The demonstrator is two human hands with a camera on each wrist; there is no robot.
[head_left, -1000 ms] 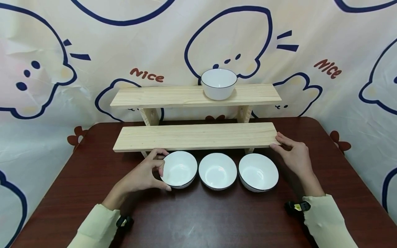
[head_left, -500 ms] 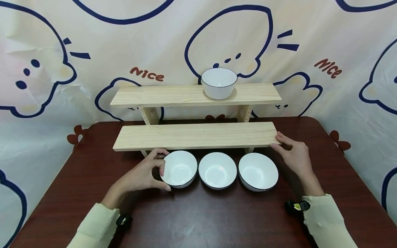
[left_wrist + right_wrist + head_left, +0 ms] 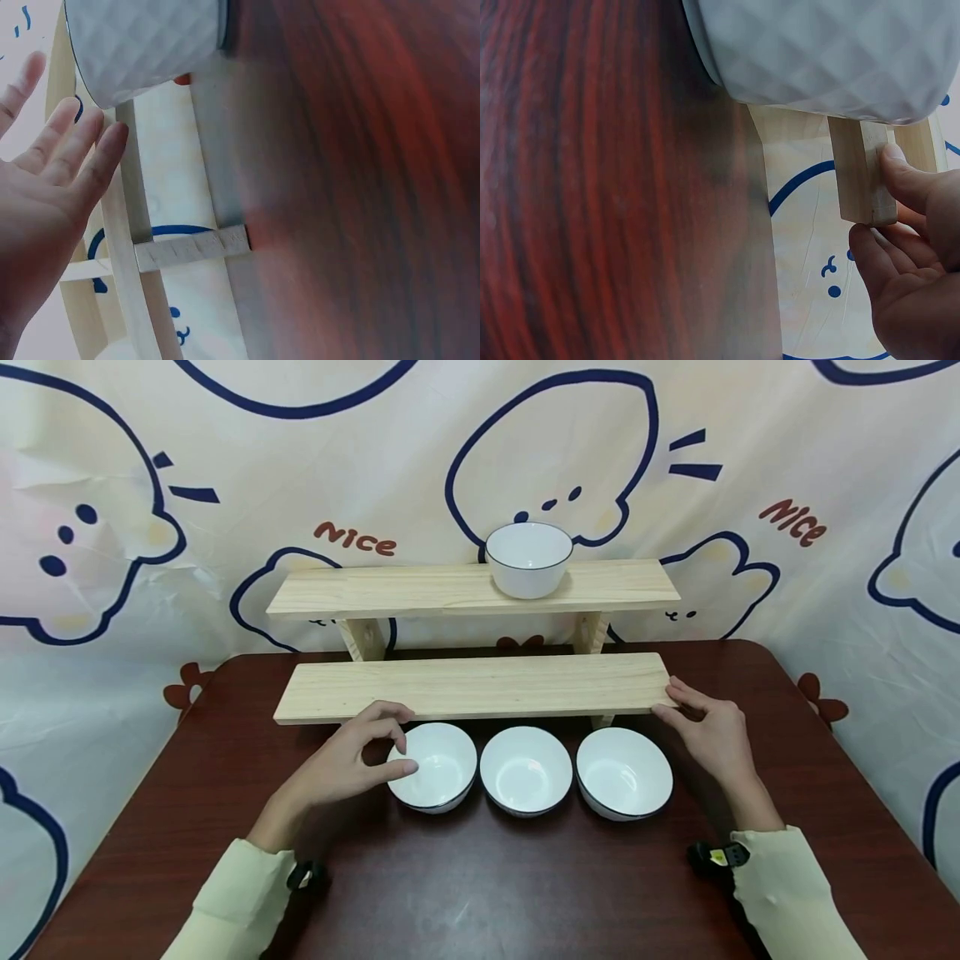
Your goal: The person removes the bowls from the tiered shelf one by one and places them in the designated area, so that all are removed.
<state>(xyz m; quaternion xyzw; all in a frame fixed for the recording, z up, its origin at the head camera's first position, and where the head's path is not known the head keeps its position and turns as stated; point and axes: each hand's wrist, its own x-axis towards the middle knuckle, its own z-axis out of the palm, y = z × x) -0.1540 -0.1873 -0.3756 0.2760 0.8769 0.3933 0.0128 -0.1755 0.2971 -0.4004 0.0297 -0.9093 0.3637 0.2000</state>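
Note:
Three white bowls with dark rims stand side by side on the table before a two-tier wooden shelf point(image 3: 480, 687): a left bowl point(image 3: 446, 781), a middle bowl point(image 3: 527, 772) and a right bowl point(image 3: 625, 775). My left hand point(image 3: 348, 764) hovers at the left bowl, its thumb and fingers spread and overlapping the rim in the head view. The left wrist view shows this hand point(image 3: 56, 184) apart from the bowl's faceted side point(image 3: 150, 49). With thumb and fingers, my right hand point(image 3: 712, 739) grips the right end of the shelf's lower board point(image 3: 866, 180).
A fourth white bowl point(image 3: 528, 572) sits on the upper board point(image 3: 375, 589), right of its middle. The dark reddish table point(image 3: 495, 885) runs back to a cartoon-printed cloth point(image 3: 405, 468). The shelf's supports point(image 3: 365, 642) stand beneath the boards.
My left hand has let go of the left bowl and lifted slightly, its thumb rising from the bowl's near side. The right hand keeps its grip on the board; the bowls stay put.

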